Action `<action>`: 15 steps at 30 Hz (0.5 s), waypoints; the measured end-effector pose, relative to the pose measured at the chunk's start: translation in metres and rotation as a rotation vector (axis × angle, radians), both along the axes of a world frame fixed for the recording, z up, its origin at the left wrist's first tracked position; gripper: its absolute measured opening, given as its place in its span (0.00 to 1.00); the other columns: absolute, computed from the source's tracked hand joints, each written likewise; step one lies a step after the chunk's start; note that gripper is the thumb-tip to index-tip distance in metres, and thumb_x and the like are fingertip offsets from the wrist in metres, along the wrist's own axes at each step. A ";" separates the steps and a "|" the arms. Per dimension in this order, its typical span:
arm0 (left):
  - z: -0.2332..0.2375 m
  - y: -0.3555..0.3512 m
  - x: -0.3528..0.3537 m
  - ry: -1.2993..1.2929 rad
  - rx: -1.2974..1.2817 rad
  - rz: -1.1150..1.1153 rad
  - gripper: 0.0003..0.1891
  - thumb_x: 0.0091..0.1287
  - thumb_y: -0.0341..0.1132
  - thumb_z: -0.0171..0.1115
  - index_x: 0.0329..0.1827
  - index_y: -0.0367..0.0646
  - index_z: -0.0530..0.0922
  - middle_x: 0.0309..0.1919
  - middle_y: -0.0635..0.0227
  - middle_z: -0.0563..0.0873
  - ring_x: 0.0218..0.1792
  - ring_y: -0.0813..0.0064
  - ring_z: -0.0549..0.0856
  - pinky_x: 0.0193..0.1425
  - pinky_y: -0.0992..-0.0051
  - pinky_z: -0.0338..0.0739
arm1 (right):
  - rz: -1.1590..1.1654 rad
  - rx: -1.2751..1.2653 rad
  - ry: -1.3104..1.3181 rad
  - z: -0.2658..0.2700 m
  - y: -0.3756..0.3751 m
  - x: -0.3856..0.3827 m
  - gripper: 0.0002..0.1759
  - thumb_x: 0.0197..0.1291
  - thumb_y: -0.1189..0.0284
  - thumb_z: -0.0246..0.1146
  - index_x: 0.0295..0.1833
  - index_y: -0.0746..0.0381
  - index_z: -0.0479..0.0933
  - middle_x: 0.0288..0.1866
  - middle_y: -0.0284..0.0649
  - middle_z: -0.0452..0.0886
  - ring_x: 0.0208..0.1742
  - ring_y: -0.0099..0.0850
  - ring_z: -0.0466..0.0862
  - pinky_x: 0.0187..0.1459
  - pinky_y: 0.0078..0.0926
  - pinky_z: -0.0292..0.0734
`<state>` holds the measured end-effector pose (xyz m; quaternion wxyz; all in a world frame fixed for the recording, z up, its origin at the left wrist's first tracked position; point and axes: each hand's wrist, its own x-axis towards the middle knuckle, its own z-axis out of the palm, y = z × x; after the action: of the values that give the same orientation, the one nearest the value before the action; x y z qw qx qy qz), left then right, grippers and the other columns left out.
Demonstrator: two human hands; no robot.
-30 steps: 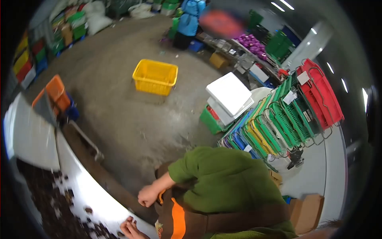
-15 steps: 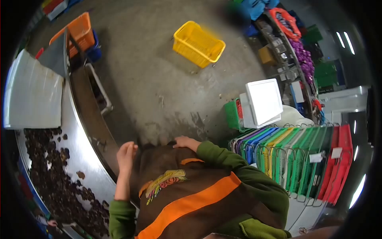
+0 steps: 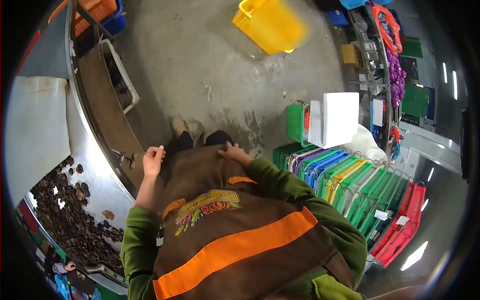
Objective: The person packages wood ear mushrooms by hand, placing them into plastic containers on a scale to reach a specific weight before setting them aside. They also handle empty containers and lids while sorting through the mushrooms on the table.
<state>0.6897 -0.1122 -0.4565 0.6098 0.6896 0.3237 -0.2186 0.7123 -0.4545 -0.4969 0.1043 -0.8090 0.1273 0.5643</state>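
My left hand point(image 3: 153, 161) is raised beside the steel table, its fingers bent and drawn together; anything small between them cannot be made out. My right hand point(image 3: 234, 152) is over the lower part of the brown apron point(image 3: 210, 260), near my knee, fingers loosely bent and a little apart, with no object visible in it. Dark, crinkled pieces, like wood ear fungus point(image 3: 65, 215), lie heaped on the steel table point(image 3: 92, 150) to my left. One lighter brown piece point(image 3: 108, 215) sits apart from the heap.
A white foam box point(image 3: 40, 130) stands on the table. A yellow basket point(image 3: 270, 30) is on the floor ahead, partly blurred. To my right are stacked coloured crates point(image 3: 345, 190) and a white foam lid point(image 3: 341, 120). Another person's hand point(image 3: 70, 266) shows at lower left.
The view has shifted, so the yellow basket sits higher and my feet now show. My left hand's fingers have drawn closer together. My right hand stays near the apron's lower part.
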 end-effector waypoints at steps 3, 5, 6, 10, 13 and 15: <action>-0.051 0.030 -0.020 0.099 0.098 0.102 0.12 0.69 0.38 0.63 0.45 0.37 0.78 0.29 0.69 0.83 0.28 0.82 0.80 0.30 0.80 0.74 | 0.096 0.013 -0.061 -0.051 -0.003 -0.020 0.47 0.63 0.38 0.51 0.79 0.55 0.50 0.78 0.58 0.52 0.72 0.65 0.61 0.65 0.55 0.65; -0.094 0.054 -0.038 0.213 0.170 0.172 0.12 0.69 0.37 0.63 0.46 0.37 0.78 0.29 0.69 0.83 0.28 0.82 0.80 0.30 0.80 0.74 | 0.119 -0.074 -0.001 -0.017 0.027 0.000 0.51 0.62 0.36 0.51 0.80 0.55 0.46 0.78 0.61 0.49 0.73 0.66 0.59 0.63 0.63 0.65; -0.118 0.064 -0.044 0.288 0.246 0.235 0.12 0.69 0.37 0.63 0.47 0.36 0.78 0.30 0.68 0.83 0.28 0.81 0.80 0.30 0.79 0.74 | 0.114 -0.167 0.068 -0.002 0.045 0.021 0.51 0.62 0.35 0.51 0.80 0.55 0.46 0.78 0.61 0.47 0.75 0.64 0.56 0.61 0.69 0.63; -0.199 0.106 -0.079 0.372 0.207 0.733 0.14 0.67 0.35 0.64 0.50 0.35 0.77 0.34 0.66 0.84 0.31 0.76 0.81 0.35 0.74 0.77 | 0.339 -0.324 -0.018 -0.043 0.040 -0.004 0.50 0.62 0.37 0.52 0.81 0.51 0.44 0.80 0.56 0.47 0.74 0.59 0.59 0.58 0.70 0.65; -0.247 0.140 -0.093 0.370 0.821 0.441 0.21 0.64 0.36 0.66 0.56 0.34 0.76 0.44 0.59 0.85 0.39 0.67 0.85 0.45 0.69 0.79 | 0.395 -0.311 -0.178 -0.052 0.027 -0.014 0.52 0.59 0.40 0.58 0.80 0.56 0.47 0.76 0.59 0.52 0.68 0.56 0.64 0.55 0.62 0.67; -0.256 0.160 -0.085 0.597 1.085 0.398 0.27 0.61 0.38 0.67 0.62 0.35 0.73 0.54 0.52 0.84 0.52 0.57 0.85 0.59 0.65 0.76 | 0.375 -0.304 -0.158 -0.057 0.020 -0.017 0.52 0.60 0.40 0.58 0.80 0.56 0.47 0.77 0.59 0.51 0.69 0.57 0.63 0.56 0.62 0.66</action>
<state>0.6043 0.0483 -0.7123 0.0872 0.7360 0.6654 -0.0891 0.6952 -0.4345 -0.5536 -0.1154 -0.8665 0.0497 0.4831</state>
